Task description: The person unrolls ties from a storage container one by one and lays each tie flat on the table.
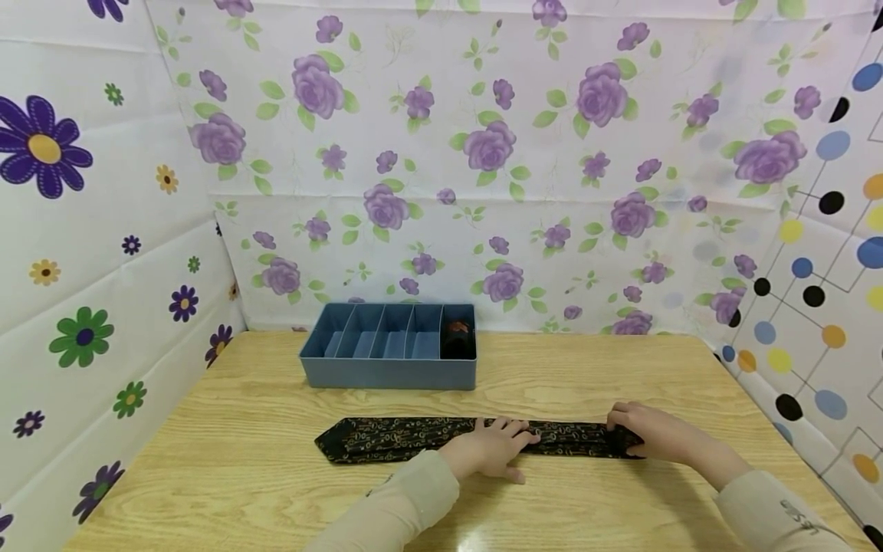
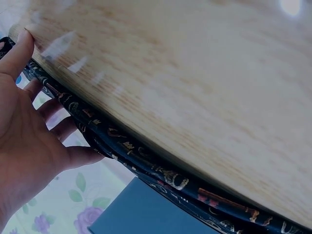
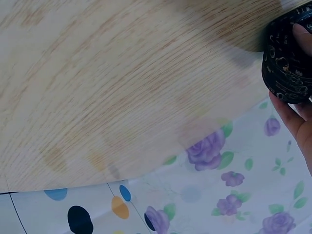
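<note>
Head view shows a patterned tie (image 1: 396,439) lying along the table (image 1: 586,514), on the near side of the blue box (image 1: 389,374), pointed end leftward. Beneath the left hand's (image 1: 491,448) relaxed, outstretched fingers, its middle runs crosswise. The right hand (image 1: 655,435) grips its thick right end, held between thumb and fingers.
</note>
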A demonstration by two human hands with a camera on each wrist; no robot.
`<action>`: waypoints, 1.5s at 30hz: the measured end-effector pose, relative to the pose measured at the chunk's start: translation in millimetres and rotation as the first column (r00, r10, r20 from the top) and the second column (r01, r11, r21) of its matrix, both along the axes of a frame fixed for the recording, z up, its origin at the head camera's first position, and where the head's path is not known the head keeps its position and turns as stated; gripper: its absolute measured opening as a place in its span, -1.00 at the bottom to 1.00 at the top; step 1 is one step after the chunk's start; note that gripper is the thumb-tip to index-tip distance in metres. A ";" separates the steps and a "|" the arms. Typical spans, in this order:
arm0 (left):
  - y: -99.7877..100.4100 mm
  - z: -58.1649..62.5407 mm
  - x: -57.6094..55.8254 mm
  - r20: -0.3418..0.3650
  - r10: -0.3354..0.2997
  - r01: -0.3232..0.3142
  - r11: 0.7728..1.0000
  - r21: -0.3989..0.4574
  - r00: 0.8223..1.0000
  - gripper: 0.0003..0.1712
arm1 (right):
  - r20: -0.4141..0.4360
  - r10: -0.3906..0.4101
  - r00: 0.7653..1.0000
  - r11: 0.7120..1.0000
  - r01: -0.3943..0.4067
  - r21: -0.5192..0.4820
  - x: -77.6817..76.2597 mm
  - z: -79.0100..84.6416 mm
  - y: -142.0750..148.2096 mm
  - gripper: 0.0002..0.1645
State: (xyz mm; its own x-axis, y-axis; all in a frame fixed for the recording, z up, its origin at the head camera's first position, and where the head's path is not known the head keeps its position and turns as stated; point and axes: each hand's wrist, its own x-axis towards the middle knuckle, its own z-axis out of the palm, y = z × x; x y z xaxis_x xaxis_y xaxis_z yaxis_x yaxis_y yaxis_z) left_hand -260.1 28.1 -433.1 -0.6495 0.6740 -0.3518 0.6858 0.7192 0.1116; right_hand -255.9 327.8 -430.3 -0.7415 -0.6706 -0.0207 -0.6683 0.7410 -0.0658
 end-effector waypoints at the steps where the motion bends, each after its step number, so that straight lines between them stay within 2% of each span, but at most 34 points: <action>1: 0.0 -0.2 0.0 0.001 0.002 -0.002 1.000 0.000 1.000 -0.20 | 0.003 -0.004 1.000 1.000 0.004 -0.001 0.0 -0.2 0.3 -0.59; 9: 0.1 0.1 0.2 -0.003 -0.001 0.001 1.000 -0.007 1.000 -0.20 | 0.057 -0.038 0.998 0.999 0.039 -0.011 -0.7 -3.8 3.3 -0.56; 21: -1.1 0.3 0.0 0.006 0.004 -0.004 1.000 -0.002 1.000 -0.20 | 0.062 -0.062 0.996 0.996 0.066 -0.052 1.6 -4.7 8.4 -0.67; 28: 0.6 -1.7 -2.1 0.009 -0.014 0.014 1.000 0.002 1.000 -0.20 | 0.036 -0.057 0.998 0.997 0.059 -0.051 2.9 -2.3 12.4 -0.76; 36: -0.5 -0.4 0.2 0.010 -0.007 0.007 1.000 -0.007 1.000 -0.20 | 0.005 -0.046 0.999 0.999 0.046 -0.028 2.2 -2.0 15.9 -0.63; 45: -7.2 -2.7 4.8 0.001 -0.040 0.040 0.999 -0.022 0.999 -0.23 | -0.007 -0.038 0.999 0.999 0.038 -0.039 1.0 -0.3 19.8 -0.68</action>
